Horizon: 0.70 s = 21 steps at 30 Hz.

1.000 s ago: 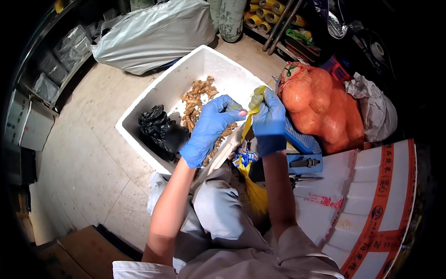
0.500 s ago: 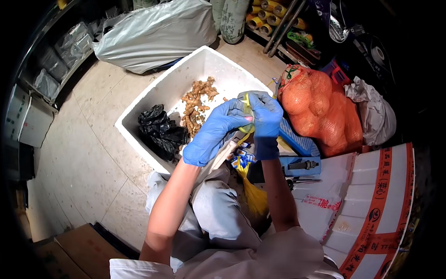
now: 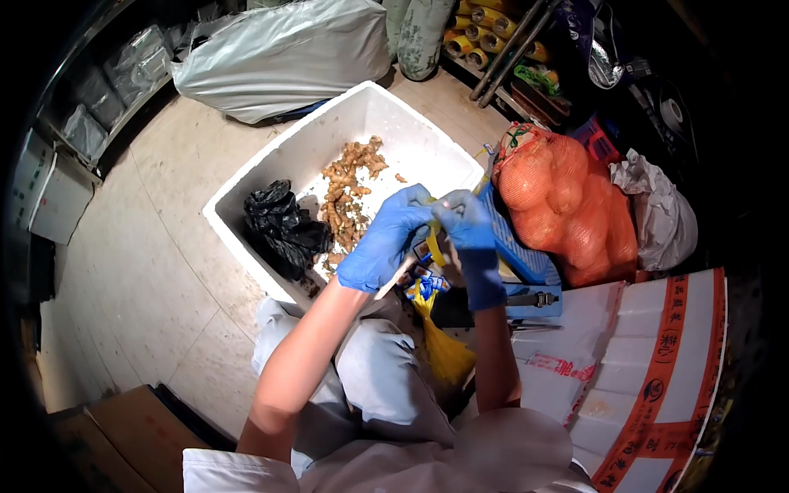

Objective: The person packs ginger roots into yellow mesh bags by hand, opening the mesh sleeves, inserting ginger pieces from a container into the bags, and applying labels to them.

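Both my hands wear blue gloves and meet above the near right rim of a white foam box (image 3: 246, 168). The fingers of my left hand (image 3: 386, 238) are closed on a yellow strip (image 3: 435, 246) that looks like netting and hangs down between the hands. My right hand (image 3: 468, 226) pinches the top of the same strip; the fingers partly hide it. Inside the box lie pieces of ginger (image 3: 347, 185) and a crumpled black plastic bag (image 3: 279, 230). Below my hands is a bunch of yellow netting (image 3: 448, 349) with blue and white tags (image 3: 427, 283).
Right of my hands stand a blue ridged tray (image 3: 522, 242) and an orange mesh sack of round produce (image 3: 567, 193). A taped white foam box (image 3: 649, 370) is at the near right. A silver-covered bundle (image 3: 283, 57) lies behind; a cardboard box (image 3: 123, 448) sits near left.
My hands have moved slightly down and nearer to me. The right hand has turned, its fingertips now pinching beside the left. The greenish-yellow piece between them shows less.
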{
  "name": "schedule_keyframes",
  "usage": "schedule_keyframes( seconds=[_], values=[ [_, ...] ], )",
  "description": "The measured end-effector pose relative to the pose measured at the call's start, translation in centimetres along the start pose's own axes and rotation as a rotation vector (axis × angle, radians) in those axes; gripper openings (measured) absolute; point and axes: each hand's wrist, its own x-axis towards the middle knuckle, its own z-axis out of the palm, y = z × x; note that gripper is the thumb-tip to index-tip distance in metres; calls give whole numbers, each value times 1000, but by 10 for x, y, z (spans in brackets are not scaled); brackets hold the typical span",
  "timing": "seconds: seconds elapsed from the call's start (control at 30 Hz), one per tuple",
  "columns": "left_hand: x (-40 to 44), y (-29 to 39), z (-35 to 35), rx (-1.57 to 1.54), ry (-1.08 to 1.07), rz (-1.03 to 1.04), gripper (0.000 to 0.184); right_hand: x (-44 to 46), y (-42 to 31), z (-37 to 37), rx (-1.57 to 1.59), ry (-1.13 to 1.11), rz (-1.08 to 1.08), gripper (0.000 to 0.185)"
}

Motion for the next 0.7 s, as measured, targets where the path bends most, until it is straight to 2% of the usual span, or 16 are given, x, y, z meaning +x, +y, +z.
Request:
schedule_keyframes(
  seconds=[0.03, 0.07, 0.13, 0.17, 0.2, 0.27, 0.33, 0.4, 0.5, 0.57, 0.6, 0.67, 0.7],
  values=[
    [2, -10, -4, -32, -42, -55, 8, -1, 11, -6, -528, -44, -301, 19],
    [5, -20, -8, -61, -82, -106, 8, -9, 16, -14, -529, -65, -306, 19],
    [-9, -10, 19, -71, 85, -231, 9, -31, 11, -22, -480, -9, -383, 16],
    [-7, -21, 8, -31, -43, -213, 9, -39, 19, -30, -477, -29, -382, 16],
    [-4, -31, -3, 8, -172, -197, 9, -46, 33, -41, -55, 79, -145, 18],
    [-9, -33, 2, 2, -175, -176, 8, -57, 33, -43, 358, 181, 107, 22],
    [-5, -40, 4, 1, -184, -157, 8, -68, 11, -39, 152, 213, 78, 29],
    [1, -44, 2, -49, 33, -122, 7, -73, 26, -54, 128, 194, 92, 29],
    [1, -37, 3, 4, 89, -112, 8, -83, 15, -46, 300, 179, 219, 30],
    [3, -38, 1, -5, 105, -93, 9, -71, 8, -40, 248, 31, 454, 28],
    [2, -37, 2, 45, 59, -63, 13, -67, 22, -44, 251, 35, 456, 28],
    [3, -46, 4, 96, 5, -39, 18, -58, 60, -61, -48, 64, 310, 26],
    [2, -47, 11, 275, 3, 112, 22, -51, 57, -63, -169, 242, 405, 25]
  ],
)
